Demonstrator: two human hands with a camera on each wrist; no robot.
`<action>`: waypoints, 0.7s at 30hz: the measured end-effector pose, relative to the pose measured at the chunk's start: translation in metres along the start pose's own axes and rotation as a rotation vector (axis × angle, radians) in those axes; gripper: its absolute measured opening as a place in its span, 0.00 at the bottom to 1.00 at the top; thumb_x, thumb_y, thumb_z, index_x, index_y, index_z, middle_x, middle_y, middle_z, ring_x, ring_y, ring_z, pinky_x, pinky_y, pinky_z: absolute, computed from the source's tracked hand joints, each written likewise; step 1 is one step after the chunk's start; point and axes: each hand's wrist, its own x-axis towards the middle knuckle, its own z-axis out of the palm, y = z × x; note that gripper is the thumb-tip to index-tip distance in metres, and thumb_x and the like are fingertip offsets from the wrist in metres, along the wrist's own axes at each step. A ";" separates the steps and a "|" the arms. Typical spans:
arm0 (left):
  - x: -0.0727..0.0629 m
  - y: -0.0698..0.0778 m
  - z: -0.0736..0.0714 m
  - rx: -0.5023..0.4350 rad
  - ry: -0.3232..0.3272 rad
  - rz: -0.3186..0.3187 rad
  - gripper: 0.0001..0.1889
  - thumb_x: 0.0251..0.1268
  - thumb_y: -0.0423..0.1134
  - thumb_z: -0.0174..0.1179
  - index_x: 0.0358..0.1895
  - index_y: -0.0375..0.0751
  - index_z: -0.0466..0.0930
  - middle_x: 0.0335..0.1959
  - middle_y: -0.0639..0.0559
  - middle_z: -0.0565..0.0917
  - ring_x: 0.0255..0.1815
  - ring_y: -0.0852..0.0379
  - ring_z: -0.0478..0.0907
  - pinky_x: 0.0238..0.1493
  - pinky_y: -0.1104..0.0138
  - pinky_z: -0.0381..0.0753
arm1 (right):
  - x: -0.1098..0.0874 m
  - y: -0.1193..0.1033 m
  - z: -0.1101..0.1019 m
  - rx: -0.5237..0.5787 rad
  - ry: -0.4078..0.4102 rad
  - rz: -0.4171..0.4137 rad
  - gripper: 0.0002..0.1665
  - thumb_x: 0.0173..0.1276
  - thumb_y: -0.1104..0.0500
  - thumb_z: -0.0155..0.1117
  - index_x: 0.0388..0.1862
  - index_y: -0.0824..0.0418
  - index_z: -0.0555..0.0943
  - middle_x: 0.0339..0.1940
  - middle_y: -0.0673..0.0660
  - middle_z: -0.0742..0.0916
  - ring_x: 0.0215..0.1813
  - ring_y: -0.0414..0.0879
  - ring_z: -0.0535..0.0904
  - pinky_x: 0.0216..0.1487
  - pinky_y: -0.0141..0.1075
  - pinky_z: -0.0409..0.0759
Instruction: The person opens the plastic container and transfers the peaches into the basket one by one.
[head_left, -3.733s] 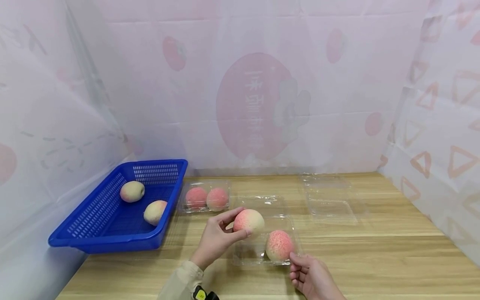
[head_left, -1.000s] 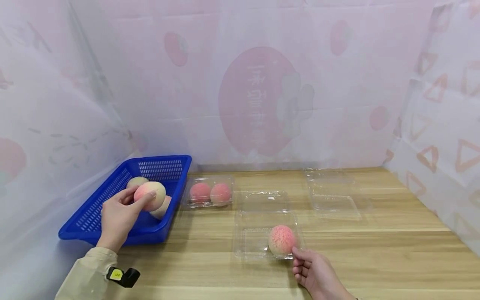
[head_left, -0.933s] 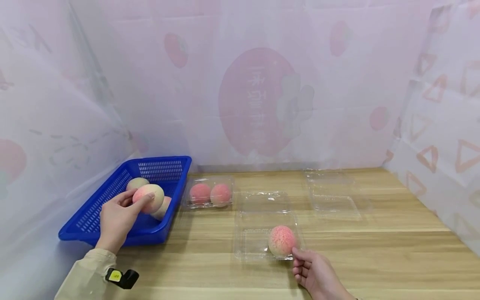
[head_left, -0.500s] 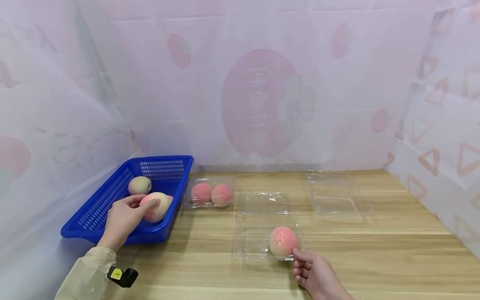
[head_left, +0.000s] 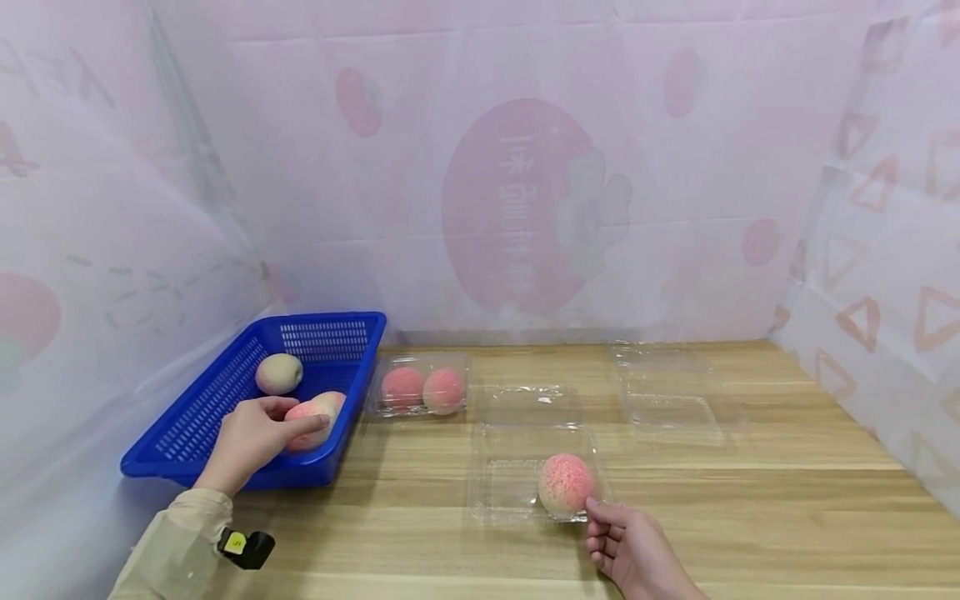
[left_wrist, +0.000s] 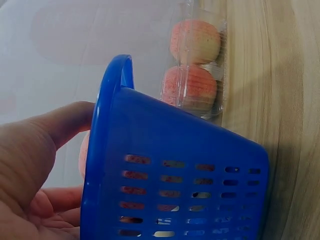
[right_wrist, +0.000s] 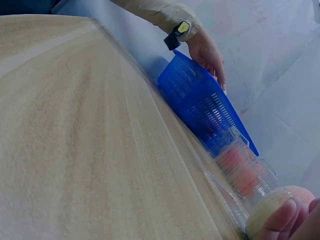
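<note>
My left hand [head_left: 251,435] reaches into the blue basket [head_left: 351,333] and holds a pink and cream peach [head_left: 303,409] low inside it, thumb across the near side. In the left wrist view the basket wall hides most of this peach. Beside it in the basket lies a second peach [head_left: 330,402], partly covered, and a paler one [head_left: 279,374] sits farther back. My right hand [head_left: 633,546] pinches the front right corner of an open clear plastic clamshell box [head_left: 510,492]. One speckled peach [head_left: 566,484] rests in that box's right half, next to the right fingertips.
A clear box [head_left: 414,363] with two pink peaches stands right of the basket. Another clear clamshell [head_left: 667,417] lies open at the back right. White printed sheets enclose the wooden table [head_left: 750,517] at the back and sides.
My left hand has carried the peach from above the clamshell over to the blue basket, then lowered it inside. My right hand has stayed at the box's corner.
</note>
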 end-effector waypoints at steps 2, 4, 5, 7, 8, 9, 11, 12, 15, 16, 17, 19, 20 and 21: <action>0.001 -0.001 0.001 -0.003 0.002 0.003 0.44 0.53 0.66 0.67 0.59 0.28 0.76 0.51 0.34 0.81 0.46 0.43 0.77 0.37 0.61 0.80 | 0.000 0.000 0.000 -0.001 0.002 0.002 0.08 0.72 0.58 0.58 0.34 0.60 0.78 0.27 0.51 0.79 0.30 0.42 0.74 0.35 0.31 0.74; 0.001 -0.002 0.001 -0.006 0.008 0.008 0.44 0.53 0.66 0.67 0.59 0.28 0.76 0.51 0.34 0.81 0.47 0.43 0.77 0.38 0.60 0.80 | 0.000 0.001 -0.001 -0.002 -0.002 -0.001 0.08 0.72 0.58 0.59 0.34 0.60 0.78 0.27 0.52 0.79 0.30 0.42 0.74 0.35 0.31 0.73; 0.000 -0.002 0.001 -0.012 0.010 0.006 0.44 0.53 0.66 0.67 0.59 0.29 0.76 0.51 0.34 0.81 0.47 0.43 0.77 0.39 0.59 0.80 | 0.000 0.000 -0.001 -0.002 -0.005 -0.001 0.08 0.72 0.58 0.59 0.34 0.60 0.78 0.27 0.51 0.79 0.30 0.42 0.74 0.35 0.31 0.74; -0.001 -0.001 0.001 -0.026 0.012 -0.001 0.44 0.54 0.66 0.67 0.60 0.29 0.76 0.52 0.34 0.81 0.49 0.42 0.76 0.42 0.56 0.80 | 0.000 0.000 -0.001 0.000 -0.012 -0.005 0.08 0.71 0.57 0.59 0.34 0.61 0.78 0.27 0.52 0.79 0.30 0.42 0.74 0.35 0.31 0.74; -0.001 -0.001 0.000 -0.034 0.011 -0.006 0.43 0.54 0.66 0.66 0.60 0.29 0.76 0.52 0.34 0.81 0.49 0.42 0.76 0.43 0.54 0.80 | 0.001 0.000 -0.001 0.000 -0.016 -0.006 0.08 0.71 0.57 0.59 0.34 0.60 0.78 0.27 0.52 0.79 0.30 0.42 0.74 0.35 0.31 0.74; -0.002 -0.001 0.000 -0.041 0.010 -0.009 0.43 0.54 0.66 0.66 0.60 0.29 0.76 0.53 0.34 0.80 0.50 0.41 0.76 0.44 0.53 0.80 | 0.001 0.000 -0.001 0.000 -0.019 -0.008 0.08 0.71 0.57 0.59 0.34 0.60 0.78 0.27 0.52 0.79 0.30 0.42 0.74 0.35 0.31 0.74; -0.003 0.000 -0.001 -0.057 0.006 -0.017 0.43 0.55 0.66 0.65 0.60 0.29 0.76 0.54 0.34 0.80 0.52 0.40 0.75 0.46 0.50 0.79 | 0.001 0.000 -0.001 0.000 -0.022 -0.009 0.08 0.71 0.57 0.59 0.34 0.60 0.78 0.27 0.51 0.79 0.30 0.42 0.74 0.35 0.31 0.74; -0.003 0.000 -0.001 -0.061 0.003 -0.018 0.43 0.56 0.67 0.65 0.61 0.29 0.76 0.55 0.33 0.79 0.53 0.39 0.75 0.47 0.49 0.78 | 0.001 0.000 -0.001 0.000 -0.022 -0.009 0.08 0.72 0.58 0.59 0.34 0.60 0.78 0.27 0.51 0.79 0.29 0.42 0.74 0.35 0.31 0.74; -0.003 0.000 -0.002 -0.068 -0.003 -0.018 0.43 0.57 0.67 0.63 0.61 0.29 0.76 0.57 0.32 0.78 0.56 0.37 0.73 0.50 0.47 0.77 | 0.000 0.000 -0.001 -0.002 -0.024 -0.011 0.08 0.72 0.58 0.58 0.34 0.60 0.78 0.27 0.51 0.79 0.29 0.42 0.74 0.34 0.31 0.74; -0.003 0.000 -0.003 -0.067 -0.005 -0.019 0.43 0.58 0.67 0.63 0.61 0.29 0.76 0.58 0.31 0.77 0.57 0.36 0.73 0.51 0.46 0.76 | 0.000 0.000 -0.002 -0.003 -0.024 -0.011 0.08 0.72 0.58 0.58 0.34 0.60 0.78 0.27 0.51 0.79 0.29 0.42 0.74 0.34 0.31 0.74; -0.002 0.001 -0.003 -0.065 -0.007 -0.019 0.43 0.58 0.67 0.62 0.60 0.29 0.76 0.58 0.31 0.77 0.57 0.35 0.73 0.51 0.46 0.76 | 0.000 0.000 -0.002 -0.002 -0.024 -0.009 0.08 0.72 0.58 0.58 0.34 0.60 0.78 0.27 0.51 0.79 0.29 0.42 0.74 0.34 0.31 0.74; -0.002 0.001 -0.003 -0.059 -0.013 -0.018 0.41 0.58 0.67 0.62 0.59 0.29 0.78 0.57 0.31 0.78 0.56 0.36 0.73 0.51 0.46 0.76 | 0.000 0.000 -0.002 -0.003 -0.019 -0.006 0.08 0.72 0.58 0.58 0.33 0.60 0.78 0.26 0.52 0.79 0.29 0.42 0.74 0.34 0.31 0.74; -0.002 0.001 -0.002 -0.053 -0.018 -0.014 0.41 0.59 0.66 0.62 0.58 0.30 0.78 0.56 0.32 0.79 0.56 0.36 0.74 0.50 0.47 0.77 | 0.000 0.000 -0.002 -0.003 -0.017 -0.003 0.08 0.72 0.58 0.58 0.33 0.60 0.78 0.26 0.52 0.79 0.29 0.42 0.74 0.34 0.31 0.74; -0.001 0.001 -0.002 -0.044 -0.022 -0.008 0.40 0.59 0.66 0.62 0.57 0.30 0.79 0.55 0.32 0.80 0.55 0.36 0.75 0.49 0.47 0.78 | 0.000 0.000 -0.002 -0.002 -0.013 0.001 0.08 0.72 0.58 0.58 0.33 0.61 0.78 0.26 0.51 0.79 0.29 0.42 0.74 0.34 0.31 0.74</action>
